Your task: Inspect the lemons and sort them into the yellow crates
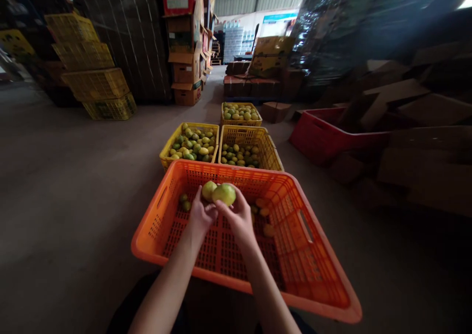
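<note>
Over the orange crate [317, 299], my left hand [201, 215] is closed on a smooth, rounded yellow-green fruit [209, 190]. My right hand [238, 216] grips a second yellow-green fruit [224, 195], larger in view and partly overlapping the first. The two fruits look like lemons or small mangoes; I cannot tell which. Inside the crate, a few greenish fruits [185, 205] lie by the left wall. Several more yellowish fruits [269, 230] rest to the right of my hands, partly hidden by my right arm.
Beyond the orange crate stand a full yellow crate [162, 154], a partly filled yellow crate [271, 152] and another yellow crate [241, 122] of fruit. A red bin [317, 137] with cardboard is at right. Stacked yellow crates [98, 83] and cardboard boxes [184, 73] stand farther back.
</note>
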`<state>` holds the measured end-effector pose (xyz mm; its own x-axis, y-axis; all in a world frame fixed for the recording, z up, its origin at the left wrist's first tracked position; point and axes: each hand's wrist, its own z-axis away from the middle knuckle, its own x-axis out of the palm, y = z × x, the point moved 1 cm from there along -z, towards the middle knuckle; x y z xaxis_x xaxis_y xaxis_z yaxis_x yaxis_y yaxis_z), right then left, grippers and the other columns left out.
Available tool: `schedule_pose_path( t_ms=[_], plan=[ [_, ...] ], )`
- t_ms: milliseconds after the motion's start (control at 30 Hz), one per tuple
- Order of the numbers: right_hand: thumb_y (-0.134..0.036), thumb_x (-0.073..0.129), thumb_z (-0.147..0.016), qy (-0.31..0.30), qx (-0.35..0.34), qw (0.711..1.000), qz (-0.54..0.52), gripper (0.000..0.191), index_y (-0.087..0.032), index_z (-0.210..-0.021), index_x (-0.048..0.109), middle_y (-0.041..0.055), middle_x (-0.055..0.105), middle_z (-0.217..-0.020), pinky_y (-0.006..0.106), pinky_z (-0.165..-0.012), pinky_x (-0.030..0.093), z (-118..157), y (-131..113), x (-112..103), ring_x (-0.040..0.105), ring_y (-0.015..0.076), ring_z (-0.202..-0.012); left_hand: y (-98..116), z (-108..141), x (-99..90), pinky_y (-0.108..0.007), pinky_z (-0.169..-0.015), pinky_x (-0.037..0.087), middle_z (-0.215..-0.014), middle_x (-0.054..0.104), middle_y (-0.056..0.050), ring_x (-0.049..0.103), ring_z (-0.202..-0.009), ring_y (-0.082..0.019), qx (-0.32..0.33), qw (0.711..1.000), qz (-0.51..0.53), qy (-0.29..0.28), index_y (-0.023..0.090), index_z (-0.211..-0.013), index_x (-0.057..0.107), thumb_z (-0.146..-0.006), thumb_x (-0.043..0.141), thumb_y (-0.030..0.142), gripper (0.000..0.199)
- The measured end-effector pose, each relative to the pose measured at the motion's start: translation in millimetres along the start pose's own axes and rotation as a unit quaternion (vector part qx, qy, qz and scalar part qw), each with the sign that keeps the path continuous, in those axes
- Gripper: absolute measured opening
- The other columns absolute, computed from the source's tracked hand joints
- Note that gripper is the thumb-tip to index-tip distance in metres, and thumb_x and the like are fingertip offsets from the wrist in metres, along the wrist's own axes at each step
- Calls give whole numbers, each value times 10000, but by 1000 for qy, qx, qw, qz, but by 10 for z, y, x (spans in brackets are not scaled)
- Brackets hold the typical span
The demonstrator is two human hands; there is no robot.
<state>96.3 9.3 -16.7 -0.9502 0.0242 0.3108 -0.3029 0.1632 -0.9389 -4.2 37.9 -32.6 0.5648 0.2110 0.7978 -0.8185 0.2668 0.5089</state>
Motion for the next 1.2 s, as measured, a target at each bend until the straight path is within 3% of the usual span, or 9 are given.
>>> schedule_pose_path(
  t_ms=[133, 267, 367, 467, 567, 733, 933, 1200],
  plan=[
    [-349, 791, -677, 16, 90, 979, -185, 386, -224, -1032, 703, 8, 722, -886, 194, -510, 489, -66, -149, -161, 607, 123, -670, 111, 110, 92, -260, -565, 549, -808, 725, -18, 583, -499, -111, 5, 996, 68, 53, 199, -1030, 664, -922, 465, 373, 285],
    [-463, 689, -723, 28, 161, 954, -250, 354, -177, -926, 733, 24, 693, -691, 152, -311, 290, -124, -125, -221, 504, 94, -471, 96, 215, 148, -288, -692, 582, -810, 721, -40, 592, -537, -104, 5, 992, 128, 14, 172, -1014, 693, -902, 446, 302, 301],
    [-463, 621, -752, 64, 224, 932, -276, 332, -149, -741, 729, 25, 659, -586, 179, -346, 394, -137, 1, -178, 530, 106, -442, 23, 207, 139, -293, -837, 569, -825, 728, -35, 688, -782, -141, 10, 983, 181, 23, 192, -1041, 709, -842, 480, 195, 303],
    [-377, 604, -741, 73, 256, 912, -312, 270, -151, -625, 694, 42, 687, -604, 219, -436, 498, -134, 121, -122, 605, 136, -499, -20, 178, 113, -313, -914, 544, -844, 740, -35, 699, -914, -162, 30, 979, 202, 29, 205, -1044, 725, -807, 483, 152, 343],
    [-290, 568, -763, 78, 263, 901, -335, 209, -161, -652, 690, 43, 738, -688, 219, -408, 483, -131, 183, -106, 622, 139, -492, -5, 174, 85, -349, -950, 523, -891, 753, -45, 696, -972, -181, 25, 971, 235, 38, 194, -973, 743, -826, 461, 172, 319],
    [-247, 470, -843, 97, 268, 879, -383, 252, -161, -849, 708, 82, 773, -826, 284, -499, 571, -144, 182, -175, 699, 189, -626, 46, 185, 57, -393, -1031, 462, -864, 757, -42, 699, -964, -178, 16, 959, 280, 44, 181, -886, 753, -857, 436, 185, 318],
    [-234, 449, -845, 57, 249, 880, -401, 259, -157, -935, 679, 96, 758, -849, 210, -369, 487, -162, 90, -239, 671, 173, -577, 14, 174, 49, -406, -1039, 458, -826, 755, -44, 702, -944, -178, 8, 959, 280, 39, 170, -883, 753, -856, 433, 178, 321],
    [-267, 430, -871, 89, 261, 880, -387, 232, -159, -845, 634, 63, 709, -695, 187, -308, 412, -187, 122, -159, 629, 163, -507, 2, 150, 16, -382, -994, 497, -841, 759, -47, 712, -903, -178, 2, 959, 280, 49, 164, -893, 751, -842, 437, 168, 318]
  ],
)
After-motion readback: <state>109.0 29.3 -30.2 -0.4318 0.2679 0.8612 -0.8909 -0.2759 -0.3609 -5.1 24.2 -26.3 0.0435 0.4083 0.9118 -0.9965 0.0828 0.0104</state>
